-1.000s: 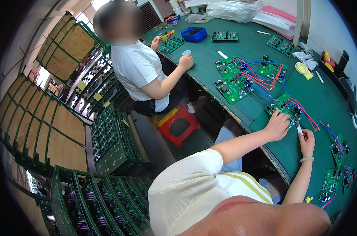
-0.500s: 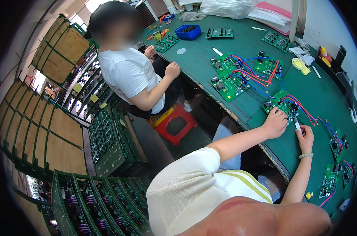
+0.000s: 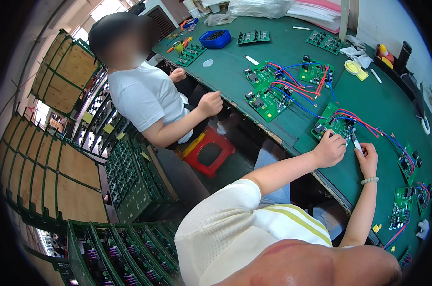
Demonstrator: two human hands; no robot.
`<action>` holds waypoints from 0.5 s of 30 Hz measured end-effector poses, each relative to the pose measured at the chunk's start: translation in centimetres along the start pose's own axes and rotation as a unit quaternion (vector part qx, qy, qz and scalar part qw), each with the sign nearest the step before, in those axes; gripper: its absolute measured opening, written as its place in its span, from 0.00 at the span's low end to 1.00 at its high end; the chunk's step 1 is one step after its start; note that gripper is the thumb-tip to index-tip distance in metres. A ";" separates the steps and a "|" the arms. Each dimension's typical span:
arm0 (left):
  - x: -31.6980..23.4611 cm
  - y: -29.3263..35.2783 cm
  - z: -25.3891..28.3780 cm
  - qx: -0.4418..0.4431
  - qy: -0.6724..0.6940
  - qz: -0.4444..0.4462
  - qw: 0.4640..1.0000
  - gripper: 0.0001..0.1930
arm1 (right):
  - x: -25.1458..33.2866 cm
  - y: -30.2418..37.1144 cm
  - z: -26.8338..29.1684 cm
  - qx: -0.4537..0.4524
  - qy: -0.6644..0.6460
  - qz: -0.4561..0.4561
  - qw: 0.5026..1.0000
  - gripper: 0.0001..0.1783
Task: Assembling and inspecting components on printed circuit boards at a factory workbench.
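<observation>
My left hand (image 3: 330,149) rests with bent fingers on the near edge of a green circuit board (image 3: 331,125), holding it against the table. My right hand (image 3: 367,159) grips a slim white tool (image 3: 356,144) with a flat body. The tool's tip points at the board's right corner; whether it touches is too small to tell. Red and blue wires (image 3: 361,120) run off the board's right side, with loose bare ends. The undersides of my fingers are hidden.
Behind lie wired boards (image 3: 269,103). More boards (image 3: 402,208) line the right edge. A blue bin (image 3: 215,39) of small dark parts stands at the far left of the green table (image 3: 292,47). A co-worker (image 3: 149,102) sits to my left near a red stool (image 3: 209,152). Board racks (image 3: 116,252) fill the left.
The whole view has shifted a little. The white tool leans more to the upper left, its tip near the board's corner. My left hand keeps its place on the board.
</observation>
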State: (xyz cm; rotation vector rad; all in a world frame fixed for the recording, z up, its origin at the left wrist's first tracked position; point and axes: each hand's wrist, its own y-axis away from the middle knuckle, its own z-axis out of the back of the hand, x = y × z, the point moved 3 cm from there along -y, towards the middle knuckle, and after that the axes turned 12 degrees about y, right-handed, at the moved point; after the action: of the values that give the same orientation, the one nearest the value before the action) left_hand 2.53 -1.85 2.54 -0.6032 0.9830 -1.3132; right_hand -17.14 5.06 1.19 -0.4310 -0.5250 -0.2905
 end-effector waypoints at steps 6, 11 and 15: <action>0.3 0.0 -0.1 0.007 0.004 0.007 1.000 0.05 | 0.2 0.0 0.0 -0.002 0.006 0.001 1.000 0.12; 0.5 0.0 -0.3 0.014 0.005 0.011 1.000 0.04 | 0.4 -0.1 0.1 0.005 0.006 -0.008 1.000 0.12; 0.7 0.1 -0.4 0.015 0.003 0.024 1.000 0.04 | 0.3 -0.1 0.0 0.002 -0.005 -0.006 1.000 0.12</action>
State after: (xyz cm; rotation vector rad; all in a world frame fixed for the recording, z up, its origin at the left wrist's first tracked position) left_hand 2.25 -2.42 2.10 -0.5499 0.9748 -1.2858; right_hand -16.95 4.92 1.37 -0.4263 -0.5379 -0.2997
